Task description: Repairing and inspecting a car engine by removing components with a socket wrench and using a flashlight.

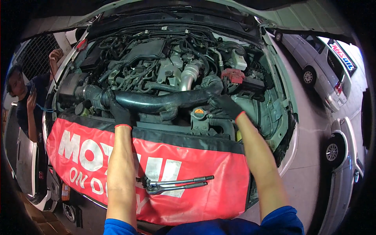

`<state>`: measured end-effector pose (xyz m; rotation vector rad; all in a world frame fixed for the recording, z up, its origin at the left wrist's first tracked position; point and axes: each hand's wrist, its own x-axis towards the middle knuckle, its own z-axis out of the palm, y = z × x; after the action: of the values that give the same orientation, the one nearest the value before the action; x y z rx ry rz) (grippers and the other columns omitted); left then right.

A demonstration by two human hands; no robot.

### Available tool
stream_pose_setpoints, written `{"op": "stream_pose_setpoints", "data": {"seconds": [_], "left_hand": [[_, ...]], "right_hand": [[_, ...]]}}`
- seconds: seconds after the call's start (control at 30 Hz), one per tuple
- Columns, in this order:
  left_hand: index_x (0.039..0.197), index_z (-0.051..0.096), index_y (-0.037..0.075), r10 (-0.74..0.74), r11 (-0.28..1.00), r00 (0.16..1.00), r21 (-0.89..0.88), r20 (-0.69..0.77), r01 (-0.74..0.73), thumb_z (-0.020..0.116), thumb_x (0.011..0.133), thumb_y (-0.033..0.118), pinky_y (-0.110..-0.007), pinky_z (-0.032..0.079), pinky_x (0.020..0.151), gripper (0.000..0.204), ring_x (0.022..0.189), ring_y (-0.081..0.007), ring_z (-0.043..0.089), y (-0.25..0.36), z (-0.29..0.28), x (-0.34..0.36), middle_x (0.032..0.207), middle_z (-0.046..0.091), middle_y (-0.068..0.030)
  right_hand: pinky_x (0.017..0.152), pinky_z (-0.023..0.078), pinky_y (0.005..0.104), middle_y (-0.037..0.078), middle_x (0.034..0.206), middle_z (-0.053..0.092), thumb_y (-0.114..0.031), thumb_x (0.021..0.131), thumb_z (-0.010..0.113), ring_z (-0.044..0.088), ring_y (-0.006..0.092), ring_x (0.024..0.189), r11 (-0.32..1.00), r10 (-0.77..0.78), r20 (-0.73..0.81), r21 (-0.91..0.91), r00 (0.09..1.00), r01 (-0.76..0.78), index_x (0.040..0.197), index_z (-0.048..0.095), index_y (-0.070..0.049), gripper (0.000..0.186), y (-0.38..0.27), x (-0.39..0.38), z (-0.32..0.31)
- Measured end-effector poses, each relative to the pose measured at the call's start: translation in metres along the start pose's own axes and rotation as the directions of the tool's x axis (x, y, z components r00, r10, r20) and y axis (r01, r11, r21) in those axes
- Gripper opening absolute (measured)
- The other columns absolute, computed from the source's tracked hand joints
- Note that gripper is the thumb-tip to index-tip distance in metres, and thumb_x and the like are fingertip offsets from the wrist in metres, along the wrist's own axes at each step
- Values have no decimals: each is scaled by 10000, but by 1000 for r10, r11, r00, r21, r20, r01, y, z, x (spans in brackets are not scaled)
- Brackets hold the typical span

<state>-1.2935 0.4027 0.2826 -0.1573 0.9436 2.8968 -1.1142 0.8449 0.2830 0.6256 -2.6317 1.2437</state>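
At the front of the engine (147, 49), the pipe (156, 102) runs between your left hand (119, 111), against its left end, and your right hand (226, 105), by its right end, though I cannot tell whether these 2 are closed on it.

Left hand (118, 111) and right hand (227, 106) dark-gloved, well apart, arms (122, 172) outstretched forward.
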Motion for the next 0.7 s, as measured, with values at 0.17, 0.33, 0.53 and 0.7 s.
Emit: {"op": "stream_pose_setpoints", "data": {"seconds": [0.17,0.33,0.53,0.7], "left_hand": [[1420,373,102,249,912,911,236,330,-335,605,930,425,-365,406,1047,631,1146,-231,510,-2,-10,-4,1306,496,-129],[1249,517,32,19,999,993,-30,-117,-23,676,869,468,-420,474,971,599,1046,-289,581,-1,25,-22,1170,582,-129],[1433,386,54,205,-201,831,854,516,-481,634,808,7,-397,370,1090,674,1239,-300,492,53,35,-87,1378,480,-183],[1410,393,-23,249,-137,625,666,740,-733,535,921,82,-399,416,1062,520,1287,-263,476,144,47,-170,1400,468,-192]], "right_hand": [[826,505,403,196,1008,656,-238,944,557,655,322,922,845,503,-303,-27,810,-535,1342,497,-96,427,-10,12,15],[770,492,490,237,953,658,-363,967,499,646,417,860,718,397,-375,-443,838,-538,1175,604,-43,396,-38,15,16],[805,495,431,161,943,667,-206,898,574,639,340,877,842,103,-463,-431,881,-325,1073,674,-47,257,-171,0,11],[746,515,424,147,962,658,-149,834,616,637,321,852,939,-156,14,-307,988,153,1004,651,-48,201,-285,-60,71]]}}
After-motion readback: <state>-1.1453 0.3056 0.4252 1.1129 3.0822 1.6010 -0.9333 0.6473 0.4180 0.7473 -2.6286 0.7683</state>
